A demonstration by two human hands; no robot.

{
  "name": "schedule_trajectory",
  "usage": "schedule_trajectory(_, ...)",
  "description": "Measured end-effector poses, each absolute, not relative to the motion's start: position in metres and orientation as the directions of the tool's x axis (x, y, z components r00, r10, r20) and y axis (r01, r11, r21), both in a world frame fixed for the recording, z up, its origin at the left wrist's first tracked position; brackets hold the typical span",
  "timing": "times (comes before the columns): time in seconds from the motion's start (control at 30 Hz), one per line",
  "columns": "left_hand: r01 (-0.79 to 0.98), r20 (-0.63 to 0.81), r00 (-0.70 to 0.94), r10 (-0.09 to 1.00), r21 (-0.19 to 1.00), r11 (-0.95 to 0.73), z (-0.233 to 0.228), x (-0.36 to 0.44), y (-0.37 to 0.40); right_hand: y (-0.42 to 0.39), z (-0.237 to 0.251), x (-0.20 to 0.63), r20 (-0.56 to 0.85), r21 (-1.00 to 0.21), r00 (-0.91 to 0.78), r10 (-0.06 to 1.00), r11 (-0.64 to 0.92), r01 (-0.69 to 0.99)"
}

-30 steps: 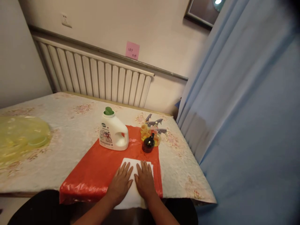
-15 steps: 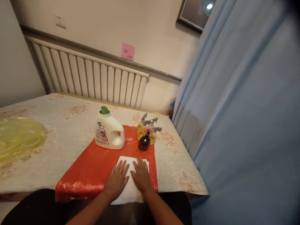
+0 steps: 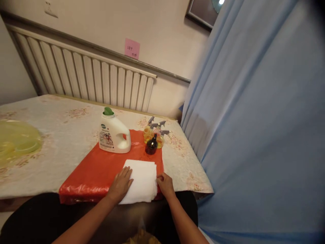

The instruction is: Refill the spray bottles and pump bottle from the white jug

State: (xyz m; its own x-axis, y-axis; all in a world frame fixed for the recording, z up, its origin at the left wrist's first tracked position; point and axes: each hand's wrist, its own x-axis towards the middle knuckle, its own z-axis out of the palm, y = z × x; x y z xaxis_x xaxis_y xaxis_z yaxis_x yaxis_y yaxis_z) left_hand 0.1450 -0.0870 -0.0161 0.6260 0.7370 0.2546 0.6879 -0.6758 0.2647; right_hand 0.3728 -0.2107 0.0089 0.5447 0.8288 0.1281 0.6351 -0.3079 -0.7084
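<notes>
A folded white cloth (image 3: 142, 181) lies flat on the red plastic sheet (image 3: 88, 176) near the table's front edge. My left hand (image 3: 121, 184) rests on its left side, fingers stretched out. At the right edge of the cloth, my right hand (image 3: 166, 184) has its fingers bent and pinched together on the cloth's border. Behind the cloth stands a dark round bottle (image 3: 151, 145). Clear spray bottles (image 3: 159, 139) with yellow liquid and grey triggers cluster just past it. To the left, a white detergent jug (image 3: 114, 135) with a green spout stands upright on the red sheet.
A translucent yellow plastic bag (image 3: 20, 135) lies at the left on the flowered tablecloth (image 3: 61, 135). Along the wall runs a white radiator (image 3: 88, 74). A blue curtain (image 3: 243, 135) hangs close to the table's right side.
My right hand has moved from flat on the cloth to its right edge, fingers now bent. My left hand has shifted toward the left edge. The camera view has shifted slightly.
</notes>
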Motion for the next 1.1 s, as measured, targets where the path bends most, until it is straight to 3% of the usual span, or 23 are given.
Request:
schedule_trajectory(0.13,0.752,0.203,0.547,0.812,0.305,-0.584,-0.007,0.122,-0.096,-0.218,0.006,0.361,0.078,-0.684,0.549,0.832,-0.356,0.637)
schedule_trajectory(0.33,0.839,0.059,0.418,0.907,0.359,-0.410,0.003,0.106,-0.102,-0.221,0.014,0.344,0.120,-0.594,0.600,0.791,-0.427,0.682)
schedule_trajectory(0.63,0.863,-0.040,0.385,0.922,0.371,-0.344,0.015,0.112,-0.106,-0.224,0.011,0.341,0.107,-0.511,0.574,0.812,-0.450,0.732)
schedule_trajectory(1.1,0.875,-0.063,0.378,0.924,0.352,-0.334,0.022,0.115,-0.107,-0.222,0.010,0.342,0.009,-0.409,0.542,0.841,-0.491,0.769)
